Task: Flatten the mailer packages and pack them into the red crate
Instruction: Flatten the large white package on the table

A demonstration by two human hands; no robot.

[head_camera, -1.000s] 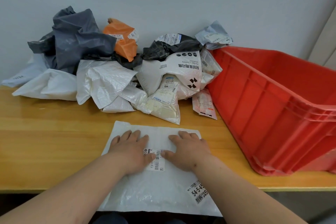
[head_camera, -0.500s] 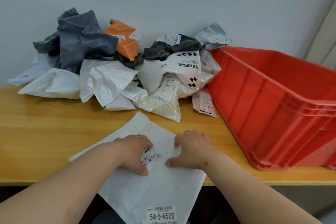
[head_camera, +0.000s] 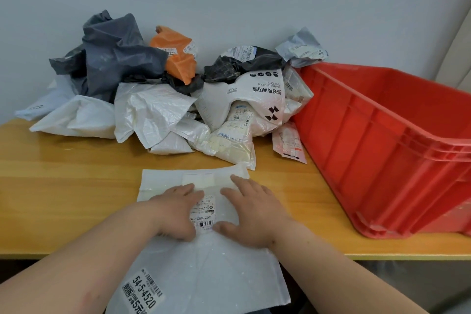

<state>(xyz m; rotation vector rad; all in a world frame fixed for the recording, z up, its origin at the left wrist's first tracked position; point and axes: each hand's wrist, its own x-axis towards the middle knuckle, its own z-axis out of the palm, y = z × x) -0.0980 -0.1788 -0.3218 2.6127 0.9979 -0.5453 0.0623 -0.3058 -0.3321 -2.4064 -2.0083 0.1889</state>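
Flattening step in hand: left hand and right hand press palms down, fingers released and straight, on white mailer lying at near table edge, near end overhanging. Next move, my read: grip it, carry right into red crate, well apart. Nothing between. Far: crumpled pile against wall, not yet flattened.

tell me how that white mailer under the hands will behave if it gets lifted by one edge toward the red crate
The white mailer is thin film lying flat, its near end overhanging the table edge, so it will probably droop and fold. It looks empty under the left hand and right hand, so likely very light. Its glossy surface may slip; gripping with both hands seems safer.
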